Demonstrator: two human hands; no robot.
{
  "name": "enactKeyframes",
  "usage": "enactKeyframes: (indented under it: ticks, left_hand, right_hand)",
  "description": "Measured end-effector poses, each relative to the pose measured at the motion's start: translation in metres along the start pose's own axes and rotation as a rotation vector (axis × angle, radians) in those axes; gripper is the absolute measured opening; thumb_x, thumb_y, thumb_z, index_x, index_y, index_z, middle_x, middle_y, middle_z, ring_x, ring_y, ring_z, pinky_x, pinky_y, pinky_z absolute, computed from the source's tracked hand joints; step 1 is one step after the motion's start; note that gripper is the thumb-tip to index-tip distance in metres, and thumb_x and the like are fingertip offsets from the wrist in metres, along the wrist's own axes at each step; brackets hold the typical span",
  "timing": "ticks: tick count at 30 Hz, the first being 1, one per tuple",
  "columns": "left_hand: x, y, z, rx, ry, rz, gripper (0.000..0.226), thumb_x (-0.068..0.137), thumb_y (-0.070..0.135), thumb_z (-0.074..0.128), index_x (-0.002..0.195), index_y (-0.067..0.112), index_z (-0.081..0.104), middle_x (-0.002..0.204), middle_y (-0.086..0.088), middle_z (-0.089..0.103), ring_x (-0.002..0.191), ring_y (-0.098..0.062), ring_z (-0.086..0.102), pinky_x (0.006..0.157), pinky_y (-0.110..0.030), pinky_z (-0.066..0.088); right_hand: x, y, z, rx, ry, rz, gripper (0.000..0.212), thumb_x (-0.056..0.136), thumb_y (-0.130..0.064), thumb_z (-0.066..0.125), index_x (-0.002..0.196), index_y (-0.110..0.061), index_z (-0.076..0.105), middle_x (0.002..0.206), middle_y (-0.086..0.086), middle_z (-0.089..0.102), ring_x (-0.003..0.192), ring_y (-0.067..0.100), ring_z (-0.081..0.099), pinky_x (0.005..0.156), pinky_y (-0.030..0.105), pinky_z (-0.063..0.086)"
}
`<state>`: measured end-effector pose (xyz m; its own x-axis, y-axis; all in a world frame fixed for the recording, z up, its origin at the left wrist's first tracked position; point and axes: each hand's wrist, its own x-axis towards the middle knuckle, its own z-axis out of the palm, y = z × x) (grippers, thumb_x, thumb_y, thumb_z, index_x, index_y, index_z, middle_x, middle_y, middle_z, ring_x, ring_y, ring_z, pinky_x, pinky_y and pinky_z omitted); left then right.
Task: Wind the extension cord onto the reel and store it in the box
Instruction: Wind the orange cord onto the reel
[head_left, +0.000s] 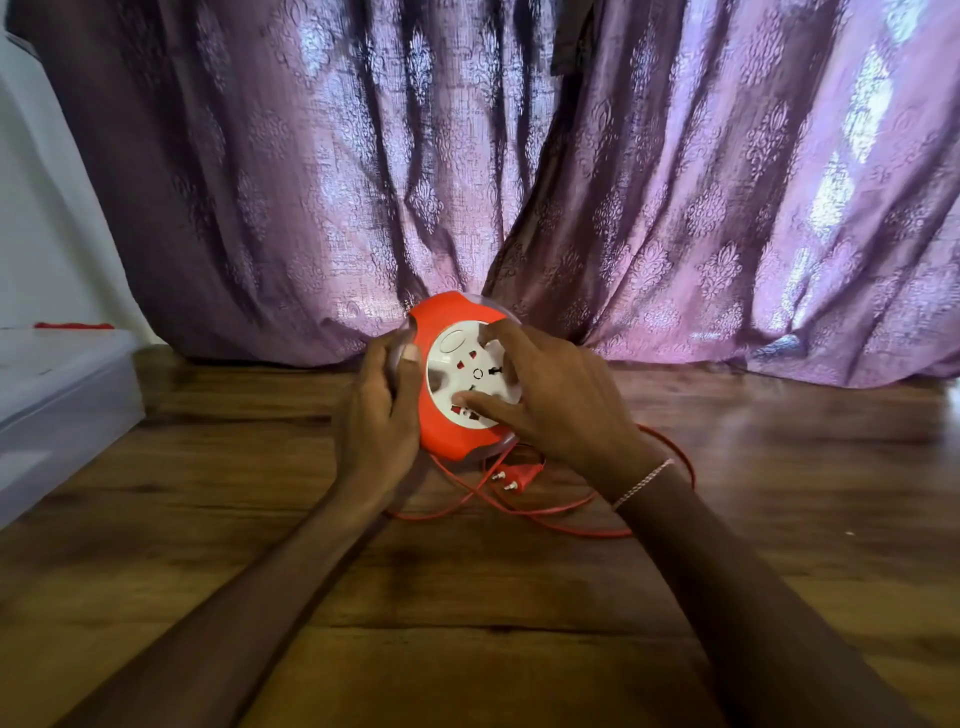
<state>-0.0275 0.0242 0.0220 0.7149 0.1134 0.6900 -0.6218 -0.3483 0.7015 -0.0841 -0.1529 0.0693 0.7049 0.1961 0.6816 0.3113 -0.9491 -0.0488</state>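
Note:
An orange reel (441, 431) with a white socket face (457, 364) is tilted up off the wooden floor, its face turned toward me. My left hand (376, 410) grips its left rim, thumb on the orange edge. My right hand (550, 395) rests on the white socket disc, fingertips pressed on it. Loose red cord (545, 512) lies in loops on the floor below and to the right of the reel. Its two-pin plug (517, 475) sits just under the reel.
A pale translucent box (57, 410) stands on the floor at the left, against a white wall. Purple patterned curtains (519, 171) hang right behind the reel down to the floor. Wooden floor (467, 597) stretches toward me.

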Motion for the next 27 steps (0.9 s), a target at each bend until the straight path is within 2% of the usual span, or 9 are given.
enactKeyframes:
  ticks: [2,4,9,12,16,18,21,24,27]
  left_hand:
    - [0.003,-0.003,-0.001,-0.008,0.0,-0.017,0.045,0.099,0.06,0.035,0.13,0.035,0.054,0.095,0.006,0.077,0.09,-0.021,0.071,0.08,-0.046,0.055]
    - [0.004,-0.006,-0.002,-0.006,0.002,-0.021,0.044,0.098,0.061,0.035,0.129,0.035,0.054,0.095,0.007,0.077,0.09,-0.022,0.071,0.08,-0.047,0.055]
    - [0.004,-0.005,-0.002,0.016,0.0,-0.013,0.043,0.098,0.059,0.035,0.125,0.033,0.057,0.095,0.004,0.075,0.088,-0.025,0.069,0.077,-0.046,0.054]
    - [0.003,-0.004,-0.001,0.038,-0.011,-0.005,0.043,0.097,0.059,0.035,0.125,0.034,0.057,0.102,0.0,0.074,0.094,-0.028,0.069,0.08,-0.044,0.054]
    - [0.005,-0.005,-0.002,0.05,-0.039,-0.003,0.046,0.096,0.06,0.035,0.126,0.033,0.058,0.104,-0.001,0.074,0.095,-0.027,0.069,0.08,-0.042,0.053]
    - [0.005,-0.004,-0.002,0.037,-0.059,0.003,0.044,0.097,0.058,0.036,0.126,0.034,0.058,0.106,0.0,0.074,0.096,-0.025,0.069,0.081,-0.041,0.054]
    - [0.005,-0.003,-0.002,0.01,-0.08,0.008,0.044,0.098,0.056,0.037,0.126,0.03,0.06,0.106,0.001,0.073,0.097,-0.022,0.068,0.083,-0.041,0.054]
    - [0.005,-0.004,-0.001,0.0,-0.095,0.019,0.046,0.097,0.057,0.037,0.124,0.029,0.061,0.105,0.001,0.074,0.098,-0.023,0.069,0.085,-0.045,0.054]
    - [0.002,-0.001,-0.001,0.018,-0.101,0.052,0.043,0.098,0.055,0.037,0.125,0.03,0.06,0.106,0.003,0.074,0.099,-0.02,0.069,0.085,-0.041,0.054]
  right_hand:
    - [0.0,0.005,-0.007,-0.084,-0.034,-0.106,0.063,0.086,-0.065,0.064,0.138,-0.032,0.051,0.118,0.0,0.061,0.094,0.032,0.069,0.061,0.04,0.052]
    - [-0.001,0.01,-0.008,-0.164,-0.052,-0.172,0.061,0.088,-0.06,0.066,0.142,-0.037,0.05,0.121,0.002,0.058,0.096,0.029,0.068,0.058,0.037,0.05]
    - [0.0,0.011,-0.013,-0.265,-0.09,-0.2,0.061,0.087,-0.061,0.066,0.143,-0.049,0.047,0.125,-0.003,0.055,0.104,0.022,0.065,0.056,0.035,0.054]
    - [0.001,0.01,-0.015,-0.308,-0.108,-0.265,0.059,0.087,-0.056,0.069,0.142,-0.053,0.049,0.129,-0.002,0.056,0.107,0.02,0.065,0.053,0.03,0.045]
    - [0.001,0.008,-0.017,-0.296,-0.143,-0.298,0.043,0.095,-0.053,0.058,0.138,-0.056,0.055,0.131,0.001,0.056,0.109,0.02,0.065,0.054,0.029,0.041]
    - [0.001,0.01,-0.016,-0.311,-0.133,-0.309,0.044,0.094,-0.051,0.058,0.138,-0.057,0.053,0.131,0.0,0.059,0.107,0.022,0.065,0.055,0.029,0.037]
    - [0.001,0.009,-0.012,-0.35,-0.128,-0.337,0.057,0.087,-0.043,0.071,0.138,-0.059,0.052,0.127,0.001,0.064,0.101,0.025,0.067,0.055,0.029,0.035]
    - [0.0,0.008,-0.012,-0.301,-0.104,-0.331,0.063,0.078,-0.037,0.08,0.133,-0.057,0.057,0.112,0.004,0.067,0.092,0.028,0.069,0.053,0.03,0.036]
    - [0.0,0.011,-0.008,-0.257,-0.066,-0.311,0.059,0.075,-0.048,0.074,0.132,-0.055,0.059,0.097,0.001,0.068,0.08,0.029,0.07,0.053,0.031,0.039]
